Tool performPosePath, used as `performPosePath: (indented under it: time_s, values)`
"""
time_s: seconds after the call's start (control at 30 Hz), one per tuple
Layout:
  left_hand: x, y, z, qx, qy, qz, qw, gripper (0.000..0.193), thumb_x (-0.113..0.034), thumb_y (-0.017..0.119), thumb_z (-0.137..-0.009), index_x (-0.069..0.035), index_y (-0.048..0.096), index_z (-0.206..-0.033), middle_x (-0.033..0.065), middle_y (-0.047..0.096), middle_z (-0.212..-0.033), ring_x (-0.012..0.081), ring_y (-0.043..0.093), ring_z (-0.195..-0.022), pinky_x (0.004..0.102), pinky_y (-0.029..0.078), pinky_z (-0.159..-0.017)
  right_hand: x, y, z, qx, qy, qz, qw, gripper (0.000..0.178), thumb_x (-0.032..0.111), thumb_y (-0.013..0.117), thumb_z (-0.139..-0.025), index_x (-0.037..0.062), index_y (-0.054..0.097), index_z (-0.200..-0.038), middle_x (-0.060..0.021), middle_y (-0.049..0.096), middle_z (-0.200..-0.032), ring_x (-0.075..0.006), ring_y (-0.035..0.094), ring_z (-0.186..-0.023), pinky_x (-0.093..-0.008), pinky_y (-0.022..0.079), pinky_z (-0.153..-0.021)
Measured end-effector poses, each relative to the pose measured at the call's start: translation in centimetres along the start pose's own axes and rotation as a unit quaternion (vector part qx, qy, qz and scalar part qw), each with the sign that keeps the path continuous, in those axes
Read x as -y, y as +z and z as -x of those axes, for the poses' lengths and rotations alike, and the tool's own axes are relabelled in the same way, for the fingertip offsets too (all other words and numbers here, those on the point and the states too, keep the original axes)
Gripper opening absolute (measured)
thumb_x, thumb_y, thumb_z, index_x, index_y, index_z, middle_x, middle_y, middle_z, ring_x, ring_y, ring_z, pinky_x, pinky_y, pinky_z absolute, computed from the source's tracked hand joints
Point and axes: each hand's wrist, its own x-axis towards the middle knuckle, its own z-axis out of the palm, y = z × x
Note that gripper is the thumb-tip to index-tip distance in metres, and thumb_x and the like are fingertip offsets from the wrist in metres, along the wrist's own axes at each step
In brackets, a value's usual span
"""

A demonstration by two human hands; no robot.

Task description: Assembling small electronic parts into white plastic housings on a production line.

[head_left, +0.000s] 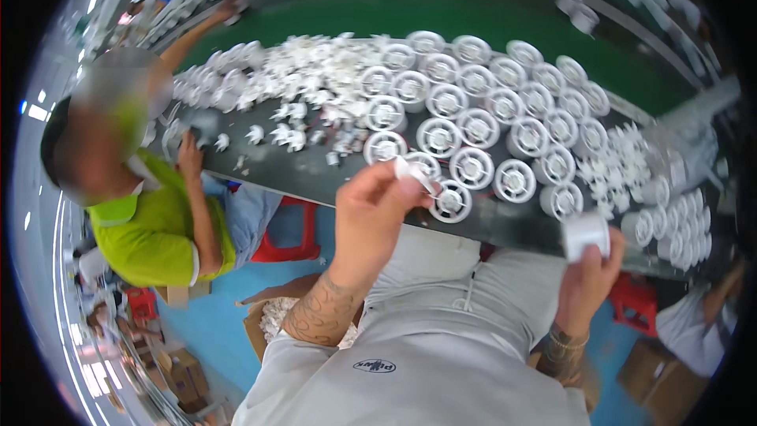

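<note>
My left hand (377,209) is raised over the near edge of the bench, its fingers pinching a small white plastic piece (412,174) that looks like a fan blade. My right hand (590,276), farther right, grips a white round plastic housing (586,235) tilted with its smooth side wall showing. Just beyond both hands stand many white round housings (471,167) in rows, open ends up, with spoked rings inside. White bladed fan pieces lie in a large heap (323,71) to the left and a smaller heap (619,166) to the right.
Small motors with wires (344,140) lie left of the rows. A green conveyor belt (465,4) carrying a few housings runs behind the dark bench (292,177). At the left a co-worker in a green shirt (154,229) works. A cardboard box (254,323) stands below my left arm, near a red stool (290,237).
</note>
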Motion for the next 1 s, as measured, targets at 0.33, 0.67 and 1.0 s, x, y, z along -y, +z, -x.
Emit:
performPosePath:
  time_s: [0.33, 0.67, 1.0]
  values:
    - [0.3, 5.9, 1.4, 0.263, 0.272, -0.378, 0.845, 0.027, -0.004, 0.077, -0.067, -0.004, 0.072, -0.094, 0.0131, 0.056, -0.123, 0.0341, 0.052, -0.113, 0.0424, 0.047, -0.090, 2.7, 6.3, -0.4, 0.087, 0.290, -0.292, 0.907, 0.052, 0.042, 0.049, -0.096, 0.0021, 0.043, -0.130, -0.0208, 0.058, -0.115, -0.0327, 0.062, -0.098, -0.0425, 0.052, -0.083]
    - [1.6, 6.8, 2.0, 0.227, 0.305, -0.390, 0.839, 0.021, 0.005, 0.075, -0.065, 0.003, 0.069, -0.085, 0.0183, 0.060, -0.115, 0.0301, 0.059, -0.101, 0.0359, 0.051, -0.079, 3.4, 6.2, -0.1, 0.119, 0.314, -0.357, 0.872, 0.030, 0.019, 0.058, -0.094, 0.0059, 0.053, -0.121, -0.0090, 0.062, -0.113, -0.0185, 0.061, -0.104, -0.0359, 0.050, -0.088]
    - [2.2, 7.3, 3.3, 0.175, 0.290, -0.323, 0.884, 0.022, 0.004, 0.079, -0.065, 0.002, 0.066, -0.082, 0.0146, 0.065, -0.107, 0.0290, 0.066, -0.087, 0.0335, 0.057, -0.070, 3.0, 5.3, 0.5, 0.124, 0.309, -0.327, 0.884, 0.051, 0.034, 0.053, -0.094, 0.0030, 0.042, -0.133, -0.0146, 0.054, -0.124, -0.0259, 0.057, -0.110, -0.0411, 0.049, -0.091]
